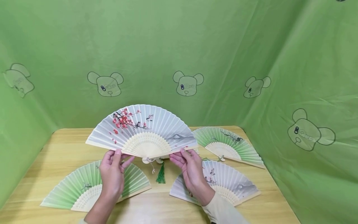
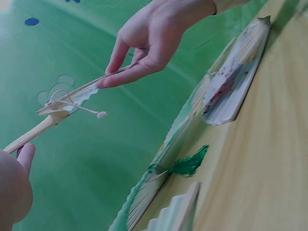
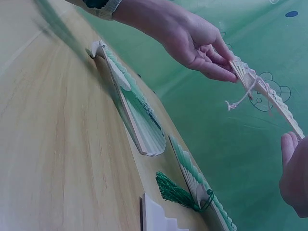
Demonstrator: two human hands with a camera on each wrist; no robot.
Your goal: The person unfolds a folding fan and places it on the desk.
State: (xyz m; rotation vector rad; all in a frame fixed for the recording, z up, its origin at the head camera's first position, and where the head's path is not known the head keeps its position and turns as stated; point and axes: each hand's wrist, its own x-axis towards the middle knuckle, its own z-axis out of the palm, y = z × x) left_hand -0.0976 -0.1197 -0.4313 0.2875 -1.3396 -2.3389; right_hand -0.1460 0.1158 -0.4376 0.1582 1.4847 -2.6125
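A spread folding fan (image 1: 159, 121), pale grey with red blossoms and a bird, is held up above the table, its pale slatted ribs showing. At its left lower edge my left hand (image 1: 112, 174) pinches the guard stick between thumb and fingers. My right hand (image 1: 193, 171) grips the opposite lower edge in the same way. A white cord (image 2: 86, 108) hangs from the fan's pivot. Beneath my left hand lies a spread green fan (image 1: 67, 189). Under my right wrist is another grey fan (image 1: 237, 183) with a blossom pattern, partly covered by the hand.
A green fan (image 1: 229, 144) lies spread at the table's back right. Behind the held fan, a mostly hidden fan shows a green tassel (image 1: 161, 174). The wooden table (image 1: 156, 205) meets green cloth walls (image 1: 151, 46) printed with bear heads.
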